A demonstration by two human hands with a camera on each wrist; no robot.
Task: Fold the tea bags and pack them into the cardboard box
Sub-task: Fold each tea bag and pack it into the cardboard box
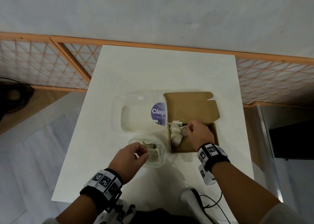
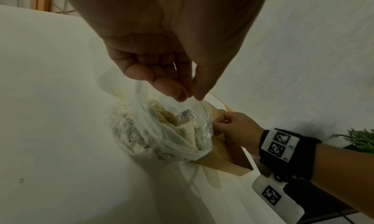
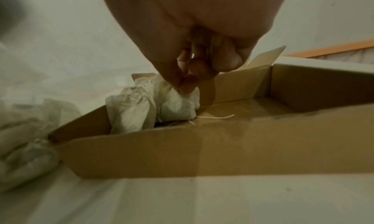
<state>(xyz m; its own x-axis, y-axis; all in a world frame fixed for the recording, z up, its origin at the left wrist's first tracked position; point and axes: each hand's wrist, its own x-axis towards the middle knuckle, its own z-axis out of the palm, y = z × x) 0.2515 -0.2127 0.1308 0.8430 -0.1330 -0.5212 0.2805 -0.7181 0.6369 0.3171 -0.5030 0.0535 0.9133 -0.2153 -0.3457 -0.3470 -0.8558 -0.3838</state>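
A brown cardboard box (image 1: 183,150) (image 3: 202,147) (image 2: 222,163) lies open on the white table, flap back. Several folded tea bags (image 1: 175,133) (image 3: 131,109) sit in its left end. My right hand (image 1: 187,127) (image 3: 184,86) reaches into the box and pinches the top of one tea bag (image 3: 176,106) between thumb and fingertips. Left of the box, a small clear bowl (image 1: 163,155) (image 2: 182,144) holds loose tea bags (image 1: 153,153) (image 2: 168,117). My left hand (image 1: 144,150) (image 2: 190,97) hovers at its rim, fingers curled, thumb and forefinger almost touching, nothing seen between them.
A large clear plastic tub (image 1: 136,115) with a purple label (image 1: 158,112) stands behind the bowl, against the box. An orange lattice fence (image 1: 51,67) runs behind the table. A white device with a black cable (image 1: 190,196) lies at the near edge.
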